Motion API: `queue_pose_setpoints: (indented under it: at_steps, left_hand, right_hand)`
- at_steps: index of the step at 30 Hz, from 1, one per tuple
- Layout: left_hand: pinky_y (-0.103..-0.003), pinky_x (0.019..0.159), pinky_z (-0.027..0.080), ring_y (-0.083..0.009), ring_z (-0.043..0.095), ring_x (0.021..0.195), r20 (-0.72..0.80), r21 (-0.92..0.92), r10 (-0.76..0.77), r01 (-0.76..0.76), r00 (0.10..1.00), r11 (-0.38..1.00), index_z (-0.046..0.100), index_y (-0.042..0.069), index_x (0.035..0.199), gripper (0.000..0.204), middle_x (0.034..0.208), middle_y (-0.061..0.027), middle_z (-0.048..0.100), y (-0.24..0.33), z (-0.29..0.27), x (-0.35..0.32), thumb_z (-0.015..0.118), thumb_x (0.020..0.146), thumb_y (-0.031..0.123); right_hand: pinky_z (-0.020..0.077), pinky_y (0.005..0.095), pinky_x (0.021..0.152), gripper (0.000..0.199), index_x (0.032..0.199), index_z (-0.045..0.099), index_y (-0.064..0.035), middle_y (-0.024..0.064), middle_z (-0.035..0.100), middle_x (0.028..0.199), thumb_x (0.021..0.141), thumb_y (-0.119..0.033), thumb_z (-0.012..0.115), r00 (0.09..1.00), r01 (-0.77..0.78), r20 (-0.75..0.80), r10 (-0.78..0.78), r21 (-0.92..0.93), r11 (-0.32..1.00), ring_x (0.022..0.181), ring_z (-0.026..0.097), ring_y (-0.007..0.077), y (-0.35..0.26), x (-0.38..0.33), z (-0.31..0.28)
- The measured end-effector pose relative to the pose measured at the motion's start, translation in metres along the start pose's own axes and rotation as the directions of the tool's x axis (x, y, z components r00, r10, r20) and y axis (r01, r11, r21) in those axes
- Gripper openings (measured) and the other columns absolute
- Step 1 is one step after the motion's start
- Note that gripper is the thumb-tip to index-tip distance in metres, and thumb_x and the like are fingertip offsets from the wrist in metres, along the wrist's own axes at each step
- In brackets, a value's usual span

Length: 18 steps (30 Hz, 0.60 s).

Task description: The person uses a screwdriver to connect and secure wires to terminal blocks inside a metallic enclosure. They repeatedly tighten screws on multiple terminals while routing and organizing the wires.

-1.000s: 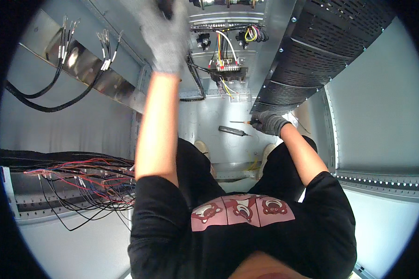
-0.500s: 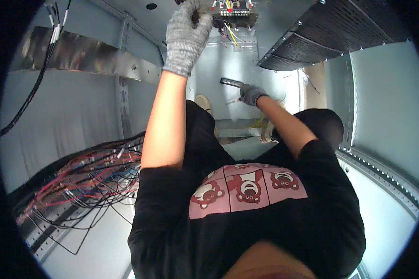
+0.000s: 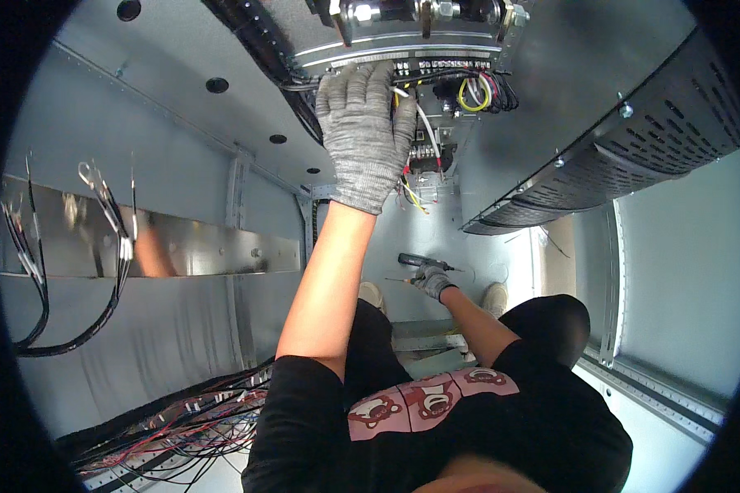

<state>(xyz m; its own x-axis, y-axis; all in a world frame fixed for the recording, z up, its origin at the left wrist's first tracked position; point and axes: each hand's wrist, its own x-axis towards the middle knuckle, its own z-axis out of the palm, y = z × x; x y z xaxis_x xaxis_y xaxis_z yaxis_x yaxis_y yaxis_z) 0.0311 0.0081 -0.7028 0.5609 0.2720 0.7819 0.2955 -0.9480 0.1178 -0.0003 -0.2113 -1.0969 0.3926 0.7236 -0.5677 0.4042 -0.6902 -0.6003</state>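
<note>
A grey sheet-metal cabinet interior (image 3: 674,271), smooth and dull, surrounds everything. A black metal panel pierced with slots (image 3: 658,152) bulges at the upper right; a flat, mirror-bright metal bar (image 3: 201,242) crosses the left. Compared with half a second ago, the left hand (image 3: 362,127), in a ribbed grey knit glove, has its fingers stretched out rather than curled: four close together, thumb apart, over glossy black wiring (image 3: 444,76) at upper centre. The right hand (image 3: 432,281), gloved alike, stays low at centre, so the work seems split between wiring and tools. Its fingers appear closed on a thin metal-shafted tool (image 3: 395,279); whether they touch the dark, stick-shaped tool (image 3: 411,259) just above, I cannot tell.
</note>
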Motion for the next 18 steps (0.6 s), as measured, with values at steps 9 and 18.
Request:
queue_pose_setpoints:
  at_steps: [9, 18]
  left_hand:
    - [-0.05, 0.11, 0.021, -0.0308, 0.046, 0.12, 0.357, 0.303, -0.057, -0.058, 0.932, 0.951, 0.053, 0.026, 0.132, 0.066, 0.12, -0.0127, 0.056, 0.011, -0.004, 0.019, 0.071, 0.069, 0.035]
    - [-0.049, 0.111, 0.021, -0.0301, 0.047, 0.12, 0.421, 0.301, -0.061, -0.076, 0.905, 0.951, 0.051, 0.026, 0.133, 0.067, 0.119, -0.0122, 0.057, 0.012, -0.009, 0.019, 0.072, 0.069, 0.033]
  right_hand:
    - [0.05, 0.0428, 0.078, 0.042, 0.09, 0.065, -0.0071, 0.0171, 0.066, 0.088, 0.078, -0.047, 0.072, 0.999, -0.047, -0.013, 0.046, -0.037, 0.998, 0.086, 0.064, 0.0338, 0.02, -0.026, 0.016]
    - [0.0496, 0.0451, 0.08, 0.048, 0.092, 0.064, -0.0069, 0.0198, 0.066, 0.092, 0.079, -0.053, 0.068, 0.998, -0.046, 0.043, 0.044, 0.025, 0.999, 0.091, 0.063, 0.0371, 0.006, -0.033, 0.003]
